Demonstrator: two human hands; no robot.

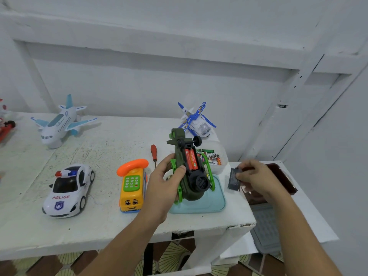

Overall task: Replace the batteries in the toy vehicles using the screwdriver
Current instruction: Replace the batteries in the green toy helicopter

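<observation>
White table (111, 140): left fingers (179, 170) grip green toy (192, 195), batteries (190, 158) up; right fingers (244, 175) pinch cover (232, 182).

Green toy helicopter (191, 189): matt plastic. Police car (67, 193): glossy white plastic. Surface (103, 140): white paint, rough, speckled, chipped at edge. Screwdriver (153, 152): smooth red plastic handle, thin metal shaft.
</observation>
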